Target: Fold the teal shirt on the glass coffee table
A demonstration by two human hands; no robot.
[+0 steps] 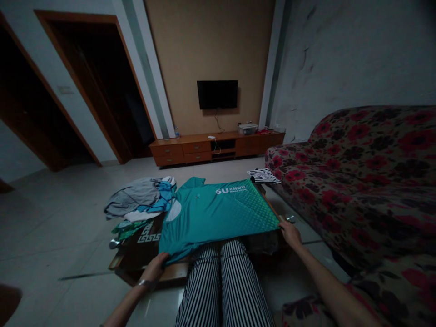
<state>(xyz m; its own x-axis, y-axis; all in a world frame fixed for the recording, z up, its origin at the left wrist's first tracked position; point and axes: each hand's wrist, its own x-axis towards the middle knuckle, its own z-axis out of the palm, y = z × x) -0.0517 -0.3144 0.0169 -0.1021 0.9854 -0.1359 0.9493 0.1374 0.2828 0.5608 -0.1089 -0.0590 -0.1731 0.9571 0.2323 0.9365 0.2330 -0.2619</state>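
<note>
A teal sports shirt (218, 211) with white lettering lies spread flat across a low dark coffee table (136, 254). My left hand (157, 265) grips the shirt's near left corner at the table's front edge. My right hand (290, 232) holds the near right corner of the shirt. My legs in black and white striped trousers (221, 286) sit between my arms, under the table's front edge.
A pile of grey, blue and green clothes (141, 202) sits on the table's left end. A folded striped garment (263, 175) lies at the far right. A floral sofa (368, 181) fills the right side. A wooden TV cabinet (204, 147) and wall TV (217, 94) stand across the tiled floor.
</note>
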